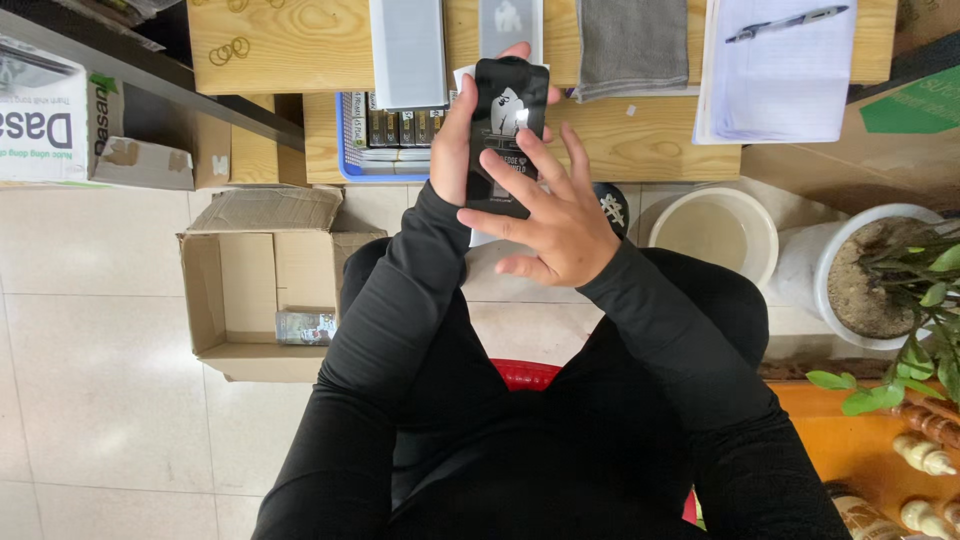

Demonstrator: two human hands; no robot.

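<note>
Above our lap, before the desk (640, 140), our left hand (455, 140) grips a black flat packet (508, 120) upright; our right hand (555, 225), fingers spread open, rests against its lower face.

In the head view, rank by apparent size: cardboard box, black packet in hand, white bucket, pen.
1. Cardboard box
2. White bucket
3. Black packet, partly covered by the right hand; being nearer the camera, its rank against the bucket is unsure.
4. Pen
</note>
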